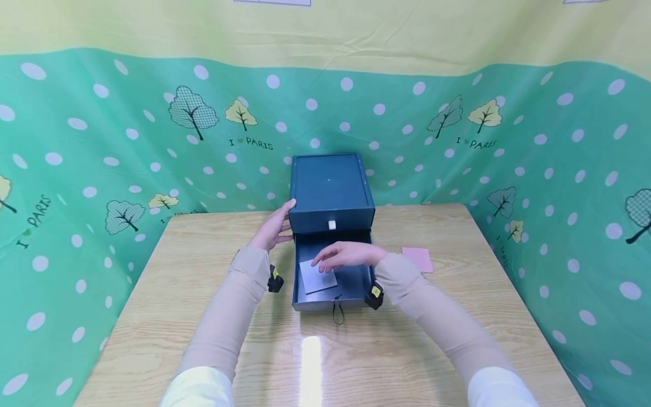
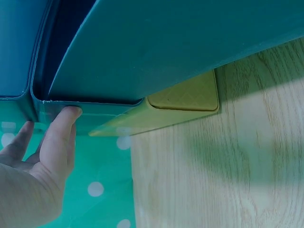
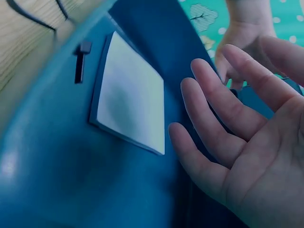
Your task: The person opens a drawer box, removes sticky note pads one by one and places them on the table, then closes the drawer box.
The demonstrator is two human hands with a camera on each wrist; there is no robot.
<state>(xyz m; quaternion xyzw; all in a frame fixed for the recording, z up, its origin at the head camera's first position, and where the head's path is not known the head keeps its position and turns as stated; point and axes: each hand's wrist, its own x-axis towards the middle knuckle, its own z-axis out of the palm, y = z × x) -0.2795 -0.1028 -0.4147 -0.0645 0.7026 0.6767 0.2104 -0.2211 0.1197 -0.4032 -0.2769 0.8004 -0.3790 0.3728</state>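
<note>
A dark blue drawer box [image 1: 330, 181] stands at the back of the table, its lower drawer [image 1: 353, 288] pulled out toward me. A square pale note pad [image 1: 317, 280] lies flat in that drawer, on the left side. My left hand [image 1: 273, 229] rests its straight fingers against the box's left side; the left wrist view has a fingertip [image 2: 72, 111] at an edge of it. Over the drawer hovers my right hand [image 1: 351, 254], fingers loosely spread and holding nothing. In the right wrist view its fingers [image 3: 204, 137] are beside the note pad, apart from it.
A pink square of paper [image 1: 418, 259] lies on the table [image 1: 213, 282] right of the drawer. The upper drawer, with a white knob [image 1: 332, 225], is closed. A dark cord loop [image 1: 338, 315] hangs from the open drawer's front. A green dotted curtain [image 1: 152, 102] surrounds the table.
</note>
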